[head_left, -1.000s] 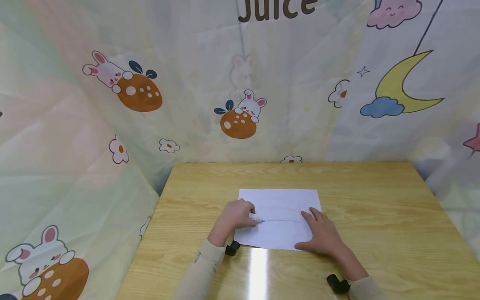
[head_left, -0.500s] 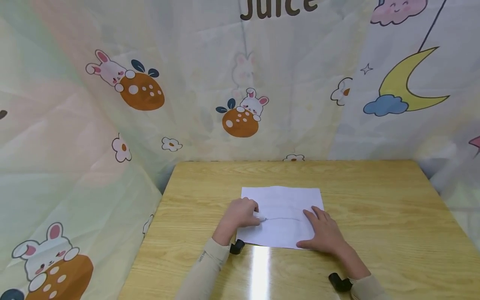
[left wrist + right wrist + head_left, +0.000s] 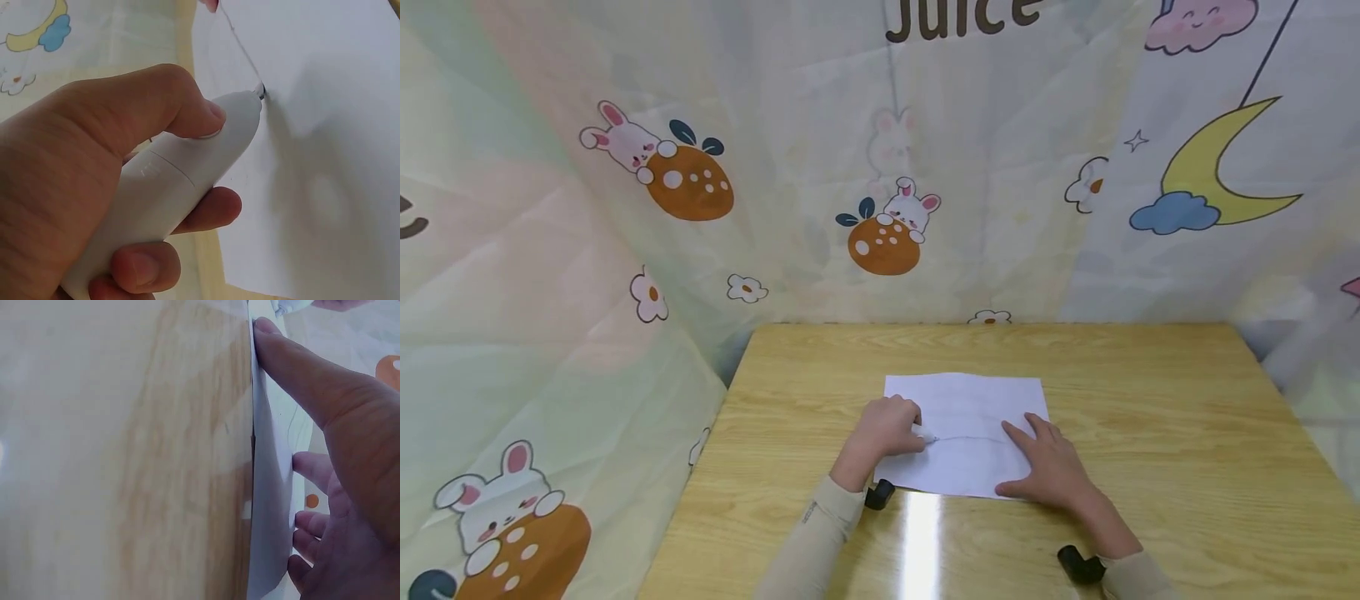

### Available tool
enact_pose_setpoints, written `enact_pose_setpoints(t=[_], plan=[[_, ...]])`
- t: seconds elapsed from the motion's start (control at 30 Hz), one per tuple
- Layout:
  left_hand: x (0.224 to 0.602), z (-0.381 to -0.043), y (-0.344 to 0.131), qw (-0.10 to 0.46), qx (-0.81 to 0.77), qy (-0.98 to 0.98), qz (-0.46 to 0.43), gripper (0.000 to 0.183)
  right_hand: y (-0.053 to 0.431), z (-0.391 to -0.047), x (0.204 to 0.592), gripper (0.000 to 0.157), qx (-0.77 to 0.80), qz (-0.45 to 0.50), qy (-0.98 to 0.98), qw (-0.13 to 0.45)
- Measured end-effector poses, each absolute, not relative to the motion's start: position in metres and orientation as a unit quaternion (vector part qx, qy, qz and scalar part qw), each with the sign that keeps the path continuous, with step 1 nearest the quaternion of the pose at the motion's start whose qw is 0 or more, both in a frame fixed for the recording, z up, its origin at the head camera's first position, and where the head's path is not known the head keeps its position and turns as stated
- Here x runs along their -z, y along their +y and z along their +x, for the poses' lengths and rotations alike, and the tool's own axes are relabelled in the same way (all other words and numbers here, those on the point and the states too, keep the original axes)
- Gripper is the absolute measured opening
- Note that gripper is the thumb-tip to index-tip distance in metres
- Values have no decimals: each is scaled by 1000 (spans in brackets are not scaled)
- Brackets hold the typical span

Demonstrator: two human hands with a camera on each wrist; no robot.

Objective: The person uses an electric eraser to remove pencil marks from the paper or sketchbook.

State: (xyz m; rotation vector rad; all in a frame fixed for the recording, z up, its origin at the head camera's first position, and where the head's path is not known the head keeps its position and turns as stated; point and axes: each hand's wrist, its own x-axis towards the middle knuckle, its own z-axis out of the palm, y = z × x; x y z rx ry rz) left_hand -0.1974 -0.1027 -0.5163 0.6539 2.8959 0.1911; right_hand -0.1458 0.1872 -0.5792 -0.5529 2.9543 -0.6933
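In the head view a white sheet of paper [image 3: 962,471] lies on the wooden table, crossed by a thin line [image 3: 970,437]. My left hand [image 3: 887,427] grips a thick, white, pen-shaped tool [image 3: 215,147] over the paper's left part. Thumb and fingers wrap the tool; its small tip [image 3: 261,92] touches the paper at one end of the line. I cannot tell whether the line is drawn or cut. My right hand [image 3: 1051,462] rests with spread fingers on the paper's right side, its thumb [image 3: 294,356] by the near edge.
The wooden table [image 3: 1165,417] extends around the paper, with a bright reflection in front of it. A patterned cloth [image 3: 775,167] with rabbits and fruit hangs behind and to the left. A black wrist camera [image 3: 1081,567] sits at the right wrist.
The view has shifted slightly. Against the paper, the left hand and tool have moved at most slightly rightward. The middle of the paper's far edge now bows up a little; the right hand stays put.
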Motion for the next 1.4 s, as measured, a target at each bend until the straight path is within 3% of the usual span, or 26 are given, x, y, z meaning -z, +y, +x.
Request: enact_pose_setpoints(t=[0.57,0.97,1.17,1.4], plan=[[519,-200,-105,86,-66,972,209,16,188,-147,578,103,222,-181,958,18],[516,-199,-90,75,-76,967,231,9,186,-148,575,89,219,-177,959,28],[522,-196,-99,84,-74,975,193,11,182,-145,578,93,224,-176,958,32],[521,-197,-97,76,-100,967,223,15,182,-148,581,96,226,-171,959,22]])
